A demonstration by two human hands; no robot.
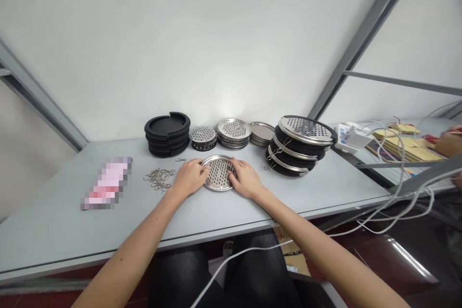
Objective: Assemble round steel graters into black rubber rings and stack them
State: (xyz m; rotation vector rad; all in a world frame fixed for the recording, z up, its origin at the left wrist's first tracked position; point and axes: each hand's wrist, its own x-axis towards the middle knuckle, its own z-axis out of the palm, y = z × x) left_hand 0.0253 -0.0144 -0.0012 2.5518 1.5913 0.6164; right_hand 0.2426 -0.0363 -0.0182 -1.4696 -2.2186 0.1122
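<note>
A round metal grater disc [218, 175] with a raised rim rests on the table in front of me. My left hand [190, 176] grips its left edge, the thumb lying on the rim. On the opposite side my right hand [247, 178] is closed round the edge, thumb over the perforated face. Behind the disc stand a stack of small grater discs [203, 134], a stack of larger rimmed ones [234, 130] and a stack of plain metal discs [262, 132]. Left of my left hand lies a loose pile of wire clips [159, 178].
Black round holders [168, 127] are stacked at the back left. At right rises a pile of black holders with grater discs [305, 130] and wire clips. A pixelated pink object [108, 183] lies left. White cables [400, 178] hang by the metal frame; another person's hand [449, 142] is far right.
</note>
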